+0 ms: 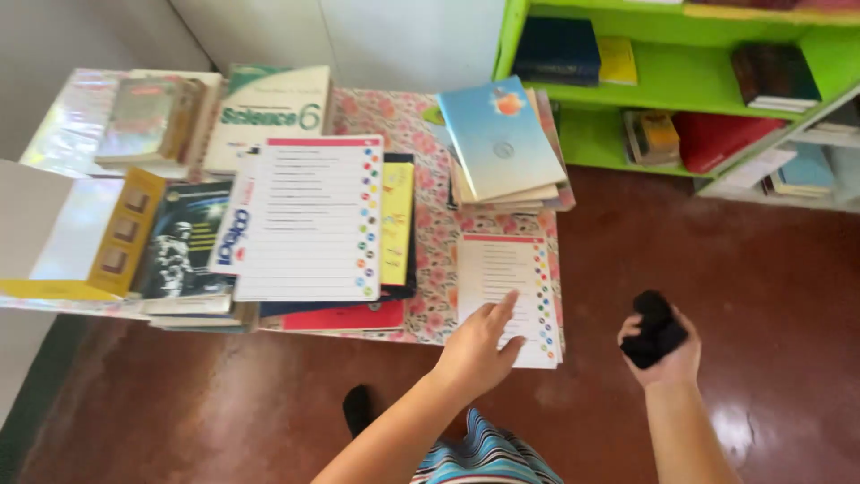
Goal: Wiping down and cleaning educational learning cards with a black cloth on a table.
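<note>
Touching one white booklet (509, 296), left-handed.

My left hand (479, 345) rests on smooth white paper booklet (508, 296), matt. My right hand (665, 351) grips black cloth (656, 328), soft, matt, crumpled. Tablecloth (430, 242) floral, looks like slick plastic sheet. Blue book (502, 136) on stack has glossy card cover. Floor (717, 269) polished red, shiny. Shelf (627, 99) painted bright green, smooth.
</note>
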